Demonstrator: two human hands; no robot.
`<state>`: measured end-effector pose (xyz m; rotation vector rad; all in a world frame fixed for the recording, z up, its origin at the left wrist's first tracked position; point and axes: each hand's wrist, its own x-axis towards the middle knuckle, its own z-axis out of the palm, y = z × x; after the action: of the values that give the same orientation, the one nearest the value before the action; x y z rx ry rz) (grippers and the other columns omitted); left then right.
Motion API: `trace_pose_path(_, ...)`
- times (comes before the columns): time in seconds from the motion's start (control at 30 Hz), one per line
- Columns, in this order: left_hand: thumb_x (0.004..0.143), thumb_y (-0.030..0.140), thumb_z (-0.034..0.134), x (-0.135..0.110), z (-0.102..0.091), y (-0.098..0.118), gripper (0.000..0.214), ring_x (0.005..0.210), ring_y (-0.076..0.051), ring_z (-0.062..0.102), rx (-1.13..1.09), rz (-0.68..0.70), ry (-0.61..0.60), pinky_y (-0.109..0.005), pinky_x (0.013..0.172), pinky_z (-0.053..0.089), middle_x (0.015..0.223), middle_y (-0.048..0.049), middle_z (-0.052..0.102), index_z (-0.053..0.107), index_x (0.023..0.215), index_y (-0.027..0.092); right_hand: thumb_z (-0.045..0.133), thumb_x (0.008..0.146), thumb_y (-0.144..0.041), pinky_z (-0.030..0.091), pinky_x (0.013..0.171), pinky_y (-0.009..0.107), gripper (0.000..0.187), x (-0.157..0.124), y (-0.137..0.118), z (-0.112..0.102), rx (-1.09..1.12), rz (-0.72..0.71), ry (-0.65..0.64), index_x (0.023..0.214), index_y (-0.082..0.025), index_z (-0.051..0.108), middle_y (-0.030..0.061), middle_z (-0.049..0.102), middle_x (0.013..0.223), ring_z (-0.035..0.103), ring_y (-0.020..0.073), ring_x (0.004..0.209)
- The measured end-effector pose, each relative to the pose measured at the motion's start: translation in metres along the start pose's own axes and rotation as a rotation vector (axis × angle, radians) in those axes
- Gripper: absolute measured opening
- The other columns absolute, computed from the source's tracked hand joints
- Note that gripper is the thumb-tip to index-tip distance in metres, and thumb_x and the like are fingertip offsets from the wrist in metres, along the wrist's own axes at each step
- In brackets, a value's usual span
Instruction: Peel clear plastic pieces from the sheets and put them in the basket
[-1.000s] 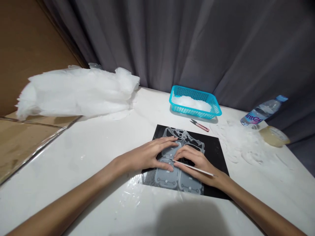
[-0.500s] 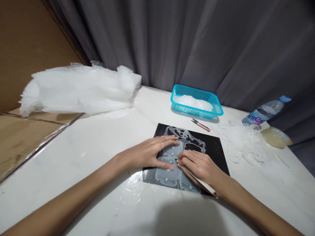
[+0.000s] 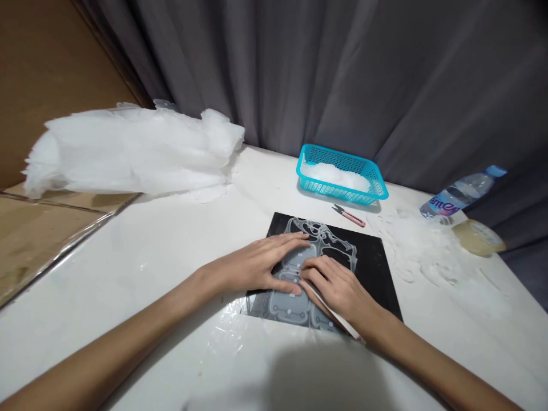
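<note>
A translucent plastic sheet with grey rounded panels (image 3: 285, 302) lies on a black board (image 3: 372, 268) in the middle of the white table. Spread over its left side, my left hand (image 3: 261, 265) presses down with thumb and fingers apart. My right hand (image 3: 331, 282) is closed around a slim, pale pinkish-white tool (image 3: 346, 326), whose kind I cannot make out. The tool's tip is mostly hidden by the fingers, close to the gap between the panels. Curled, loose clear strips (image 3: 323, 233) lie on the far part of the board.
Behind the board are pink-handled thread snips (image 3: 350, 216) and a blue basket (image 3: 342, 193) holding white material. To the right are white scraps (image 3: 432, 251), a water bottle (image 3: 462, 193) and a tape roll (image 3: 478, 237). A bundle of white sheets (image 3: 137, 151) lies back left, near cardboard (image 3: 51, 222).
My right hand has shifted slightly left and up over the sheet with the pale tool. My left hand stays spread in nearly the same place.
</note>
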<state>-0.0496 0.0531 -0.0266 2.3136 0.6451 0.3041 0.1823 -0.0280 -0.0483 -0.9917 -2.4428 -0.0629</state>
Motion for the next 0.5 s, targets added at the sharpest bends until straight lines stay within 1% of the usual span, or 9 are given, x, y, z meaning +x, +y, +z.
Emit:
trace_pose_path(0.07,0.083,0.066,0.075,0.0,0.0,0.003,0.094,0.151,-0.039,0.038,0.047,-0.012,0.076,-0.05,0.121,0.038,0.167,-0.0138,0.037,0.035,0.16,0.029,0.053,0.105,-0.018,0.057,0.087,0.039,0.018,-0.001,-0.002,-0.001,-0.055,0.004,-0.025,0.121,-0.014,0.061,0.0128,0.07,0.107,0.067,0.0259,0.098)
trace_pose_path(0.13,0.076,0.073,0.077,-0.002,0.001,0.006,0.1,0.144,-0.041,0.044,0.131,-0.073,0.178,-0.054,0.116,0.041,0.155,-0.0194,0.047,0.041,0.153,0.021,0.054,0.104,-0.017,0.057,0.091,0.042,0.028,-0.002,-0.003,-0.001,-0.13,-0.03,-0.059,0.13,-0.009,0.059,0.0149,0.071,0.11,0.066,0.0285,0.101)
trace_pose_path(0.2,0.07,0.078,0.077,-0.005,0.003,0.009,0.093,0.124,-0.04,0.057,0.177,-0.2,0.28,-0.053,0.104,0.049,0.133,-0.0197,0.058,0.052,0.135,0.016,0.057,0.102,-0.014,0.056,0.093,0.043,0.032,-0.002,-0.003,-0.001,-0.179,-0.064,-0.061,0.133,-0.007,0.058,0.0155,0.071,0.111,0.066,0.0293,0.102)
trace_pose_path(0.23,0.07,0.078,0.077,-0.007,0.005,0.009,0.085,0.11,-0.037,0.062,0.161,-0.274,0.303,-0.049,0.094,0.053,0.12,-0.0168,0.063,0.057,0.124,0.015,0.057,0.101,-0.014,0.056,0.093,0.042,0.032,-0.001,-0.001,-0.001,-0.187,-0.065,-0.042,0.132,-0.006,0.058,0.0153,0.071,0.111,0.066,0.029,0.102)
trace_pose_path(0.27,0.072,0.077,0.076,-0.009,0.007,0.01,0.075,0.095,-0.032,0.065,0.114,-0.34,0.299,-0.043,0.081,0.054,0.106,-0.0125,0.066,0.059,0.111,0.016,0.058,0.102,-0.014,0.056,0.092,0.042,0.03,0.0,0.0,-0.002,-0.187,-0.054,-0.015,0.131,-0.007,0.059,0.0148,0.072,0.11,0.067,0.0284,0.101)
trace_pose_path(0.3,0.075,0.075,0.075,-0.01,0.008,0.01,0.065,0.081,-0.026,0.063,0.044,-0.391,0.265,-0.037,0.069,0.051,0.092,-0.0074,0.065,0.059,0.1,0.018,0.057,0.102,-0.015,0.057,0.09,0.041,0.028,0.002,0.001,-0.003,-0.179,-0.038,0.018,0.129,-0.008,0.06,0.0139,0.072,0.108,0.067,0.0273,0.098)
trace_pose_path(0.37,0.082,0.072,0.07,-0.011,0.011,0.011,0.053,0.063,-0.018,0.056,-0.125,-0.436,0.155,-0.029,0.055,0.04,0.071,0.0001,0.06,0.056,0.082,0.02,0.055,0.104,-0.016,0.057,0.083,0.039,0.021,0.006,0.003,-0.007,-0.152,-0.009,0.076,0.123,-0.01,0.063,0.0118,0.072,0.102,0.068,0.0252,0.092)
trace_pose_path(0.43,0.089,0.069,0.063,-0.008,0.012,0.013,0.053,0.055,-0.016,0.051,-0.287,-0.444,0.052,-0.028,0.052,0.033,0.061,0.0019,0.056,0.056,0.072,0.02,0.054,0.105,-0.017,0.057,0.079,0.037,0.017,0.009,0.005,-0.012,-0.115,0.003,0.1,0.118,-0.011,0.064,0.0102,0.072,0.098,0.069,0.0238,0.089)
trace_pose_path(0.5,0.094,0.069,0.056,-0.001,0.012,0.016,0.057,0.054,-0.016,0.053,-0.44,-0.442,-0.027,-0.028,0.052,0.035,0.059,-0.0001,0.058,0.06,0.068,0.018,0.054,0.105,-0.018,0.057,0.078,0.036,0.016,0.011,0.005,-0.017,-0.067,-0.007,0.08,0.114,-0.012,0.065,0.0092,0.072,0.097,0.069,0.0232,0.088)
